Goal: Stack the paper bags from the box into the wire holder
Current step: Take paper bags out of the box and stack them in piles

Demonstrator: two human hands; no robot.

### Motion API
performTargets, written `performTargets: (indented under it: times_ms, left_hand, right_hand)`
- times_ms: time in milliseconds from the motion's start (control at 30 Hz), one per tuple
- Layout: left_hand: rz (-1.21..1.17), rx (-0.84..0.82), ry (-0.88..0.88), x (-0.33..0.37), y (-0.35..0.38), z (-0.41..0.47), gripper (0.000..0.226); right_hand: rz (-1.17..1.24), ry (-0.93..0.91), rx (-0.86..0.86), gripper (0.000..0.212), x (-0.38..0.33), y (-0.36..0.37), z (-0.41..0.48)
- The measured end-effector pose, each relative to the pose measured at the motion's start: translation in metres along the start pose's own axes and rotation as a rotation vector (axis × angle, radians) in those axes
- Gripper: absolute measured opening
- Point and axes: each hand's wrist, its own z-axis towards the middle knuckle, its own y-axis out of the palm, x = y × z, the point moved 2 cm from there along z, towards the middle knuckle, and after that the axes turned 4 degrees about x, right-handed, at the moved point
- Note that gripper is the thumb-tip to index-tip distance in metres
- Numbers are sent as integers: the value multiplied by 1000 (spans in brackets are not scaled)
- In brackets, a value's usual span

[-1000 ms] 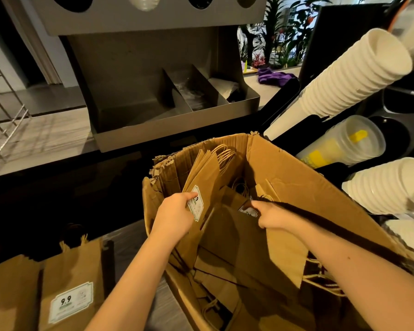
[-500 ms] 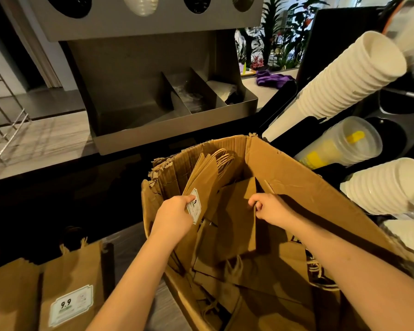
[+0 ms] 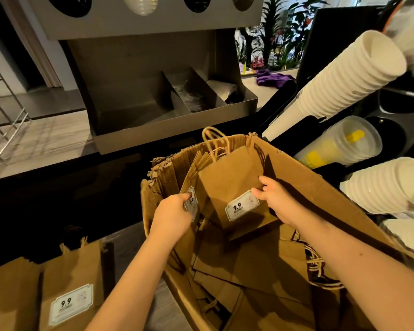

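Observation:
An open cardboard box (image 3: 304, 187) in front of me holds several flat brown paper bags. My right hand (image 3: 276, 203) grips one bag (image 3: 227, 182) by its right edge and holds it upright above the pile, its white "9.9" label facing me and its twisted handles sticking up. My left hand (image 3: 172, 215) pinches a bundle of upright bags (image 3: 191, 177) against the box's left wall, thumb on a label. A wire holder (image 3: 3, 120) stands on the counter at the far left, only partly in view.
Labelled brown bags (image 3: 69, 287) stand at the lower left. A steel dispenser with divided tray (image 3: 172, 115) sits behind the box. Stacks of white paper cups (image 3: 339, 80) and clear plastic cups (image 3: 339, 144) jut out at the right. A purple cloth (image 3: 270, 78) lies on the far counter.
My right hand has lifted one bag out of the pile and turned it upright, so its label now faces me. My left hand has stayed on the upright bundle.

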Motion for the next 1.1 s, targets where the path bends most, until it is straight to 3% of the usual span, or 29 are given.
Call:
performTargets:
  times_ms: [233,367,533,767,833,1000,1100]
  left_hand:
    - [-212,-45,-79,0,-5,1,60]
    - [-392,-77,-142,4,-7,0,57]
    - [-614,-159,-180,7,-8,-2,40]
    - [-571,-203,-63,6,-11,-4,74]
    - [-506,-189,-23,6,-11,-4,75]
    - [-205,-97,86,10,-10,-4,70]
    - [-140,-48,92,9,-9,-3,68]
  right_hand:
    - [104,350,-6,49,12,14,2]
    - [216,486,-114,28,13,33,-14]
    - [281,500,-203,21,14,62,-25]
    - [204,385,-287,34,12,63,-28]
    - [53,335,-330,35,8,55,-26]
    - [-935,86,-349,33,7,32,-13]
    - [-1170,129,-412,35,22,27,-14]
